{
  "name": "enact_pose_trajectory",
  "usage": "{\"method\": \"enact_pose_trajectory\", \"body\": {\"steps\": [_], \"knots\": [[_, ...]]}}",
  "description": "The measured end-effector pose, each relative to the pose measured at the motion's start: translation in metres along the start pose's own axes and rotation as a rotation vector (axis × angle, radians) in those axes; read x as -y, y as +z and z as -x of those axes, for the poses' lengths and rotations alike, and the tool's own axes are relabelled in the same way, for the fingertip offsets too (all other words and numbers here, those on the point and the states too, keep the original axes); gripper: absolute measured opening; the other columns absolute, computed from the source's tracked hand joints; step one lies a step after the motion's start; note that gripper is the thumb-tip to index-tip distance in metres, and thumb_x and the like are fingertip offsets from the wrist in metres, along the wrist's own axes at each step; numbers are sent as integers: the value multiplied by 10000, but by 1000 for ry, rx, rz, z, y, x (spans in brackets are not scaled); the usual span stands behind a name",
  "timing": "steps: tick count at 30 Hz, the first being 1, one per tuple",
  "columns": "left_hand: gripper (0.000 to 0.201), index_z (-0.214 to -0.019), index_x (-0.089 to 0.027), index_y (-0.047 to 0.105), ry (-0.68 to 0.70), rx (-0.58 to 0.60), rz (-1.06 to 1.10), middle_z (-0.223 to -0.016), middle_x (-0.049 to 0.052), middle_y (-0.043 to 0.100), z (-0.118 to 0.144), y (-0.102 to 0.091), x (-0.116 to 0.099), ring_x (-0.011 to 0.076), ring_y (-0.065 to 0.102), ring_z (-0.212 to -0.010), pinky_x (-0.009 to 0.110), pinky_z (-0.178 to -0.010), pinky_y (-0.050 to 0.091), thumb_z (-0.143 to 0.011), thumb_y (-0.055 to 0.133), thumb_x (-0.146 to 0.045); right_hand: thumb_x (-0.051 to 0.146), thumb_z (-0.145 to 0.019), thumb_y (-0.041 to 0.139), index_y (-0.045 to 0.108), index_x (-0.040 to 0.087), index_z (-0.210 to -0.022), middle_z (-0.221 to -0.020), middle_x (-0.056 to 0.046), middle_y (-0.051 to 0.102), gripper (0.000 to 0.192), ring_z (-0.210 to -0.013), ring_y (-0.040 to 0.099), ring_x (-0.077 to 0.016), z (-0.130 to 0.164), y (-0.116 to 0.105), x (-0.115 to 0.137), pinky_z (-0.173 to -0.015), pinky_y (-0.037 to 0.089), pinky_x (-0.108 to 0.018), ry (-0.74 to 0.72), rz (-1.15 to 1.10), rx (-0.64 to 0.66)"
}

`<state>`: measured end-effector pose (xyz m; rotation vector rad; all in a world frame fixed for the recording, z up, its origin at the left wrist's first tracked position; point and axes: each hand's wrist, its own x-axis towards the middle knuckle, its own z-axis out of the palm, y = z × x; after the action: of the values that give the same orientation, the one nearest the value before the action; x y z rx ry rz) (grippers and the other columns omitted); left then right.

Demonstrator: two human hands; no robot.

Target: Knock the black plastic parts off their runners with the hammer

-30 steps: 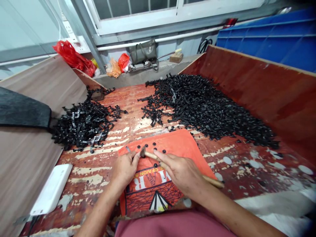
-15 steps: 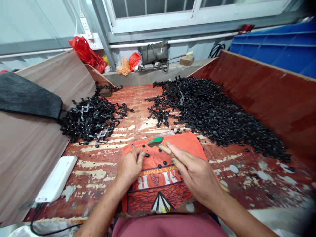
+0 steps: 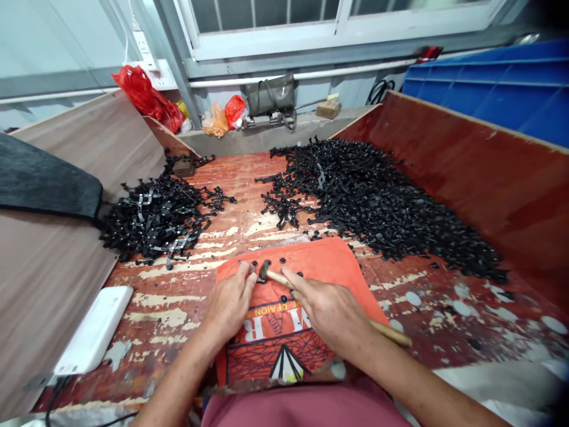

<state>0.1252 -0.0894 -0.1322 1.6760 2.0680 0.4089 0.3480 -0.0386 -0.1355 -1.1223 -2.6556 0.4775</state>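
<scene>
My right hand (image 3: 331, 308) is closed around the wooden handle of a hammer (image 3: 280, 277). The hammer's head is down beside my left fingertips, over the orange printed bag (image 3: 324, 258) lying flat on the bench. With thumb and finger pinched, my left hand (image 3: 231, 299) holds a small black part (image 3: 261, 280), mostly hidden by the fingers and the hammer head. Several small round black pieces lie loose on the bag around both hands, one black piece (image 3: 283, 261) just beyond the hammer head.
Black linked strips form a left pile (image 3: 155, 216), and a larger black pile (image 3: 377, 196) spreads along the right board (image 3: 471, 148). A white power bank (image 3: 93, 332) with a cable lies at left. A blue crate (image 3: 489, 89) stands behind the right board.
The hammer head has swung down and left, from above the bag to beside my left fingertips. My left hand stays nearly in place. The whole view has shifted slightly.
</scene>
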Motion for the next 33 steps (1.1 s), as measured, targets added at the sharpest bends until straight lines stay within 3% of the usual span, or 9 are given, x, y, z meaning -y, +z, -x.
{"method": "enact_pose_trajectory", "body": {"steps": [3, 6, 8, 12, 14, 18, 20, 25, 33], "knots": [[472, -1414, -192, 352, 23, -124, 141, -866, 58, 677, 1, -11, 10, 223, 648, -812, 314, -727, 434, -1018, 239, -423, 196, -1009, 421, 375, 289, -1511, -1180, -41, 717, 512, -940, 713, -199, 0, -13, -5, -834, 573, -330, 12, -165, -73], [462, -1368, -185, 384, -28, -188, 204, -678, -1, 601, -5, -23, 22, 210, 606, -678, 303, -662, 415, -1001, 298, -451, 202, -1023, 405, 374, 357, -1504, -1313, 7, 645, 506, -1009, 703, -189, 4, -29, -11, -931, 560, -365, 40, -253, -126], [399, -1258, -193, 441, -16, -127, 302, -624, -28, 584, -13, -29, 28, 191, 580, -633, 286, -645, 409, -984, 343, -465, 202, -1021, 417, 393, 380, -1491, -1354, 23, 611, 503, -1031, 698, -192, 9, -33, -15, -961, 551, -380, 60, -251, -138], [332, -1041, -192, 514, -4, 149, 422, -734, 16, 683, -26, -36, 33, 157, 537, -575, 258, -586, 387, -950, 368, -475, 179, -1024, 410, 350, 427, -1499, -1416, 59, 547, 539, -1085, 676, -179, 18, -28, -19, -984, 539, -371, 67, -268, -103], [305, -951, -201, 579, 14, 192, 247, -787, 39, 706, -29, -43, 30, 173, 580, -632, 275, -643, 401, -934, 391, -441, 183, -1028, 405, 352, 442, -1493, -1431, 69, 529, 535, -1103, 667, -179, 20, -25, -20, -997, 527, -379, 69, -283, -86], [297, -846, -220, 674, 69, -46, -438, -847, 82, 710, -24, -61, 13, 276, 629, -890, 430, -904, 341, -926, 409, -328, 213, -1034, 404, 371, 409, -1494, -1369, 39, 596, 501, -1105, 665, -199, 23, -22, -22, -973, 538, -398, 101, -274, -45], [366, -803, -205, 674, 87, -102, -568, -870, 109, 704, -21, -64, 5, 299, 616, -935, 452, -905, 326, -946, 358, -323, 216, -1038, 392, 372, 405, -1495, -1358, 28, 606, 495, -1095, 670, -205, 22, -22, -22, -954, 546, -404, 110, -258, -33], [510, -677, -192, 623, 67, 48, -256, -817, 94, 712, -29, -44, 12, 231, 635, -828, 340, -800, 390, -981, 263, -390, 205, -1037, 401, 334, 458, -1495, -1366, 45, 600, 527, -1059, 686, -200, 19, -23, -19, -898, 572, -388, 88, -227, -32], [447, -727, -196, 651, 112, 36, -88, -873, 77, 734, -43, -21, 22, 228, 645, -875, 312, -823, 410, -960, 291, -322, 203, -1030, 415, 347, 426, -1498, -1278, 22, 666, 523, -990, 709, -200, 17, -18, -20, -859, 587, -379, 111, -178, -12]]}}
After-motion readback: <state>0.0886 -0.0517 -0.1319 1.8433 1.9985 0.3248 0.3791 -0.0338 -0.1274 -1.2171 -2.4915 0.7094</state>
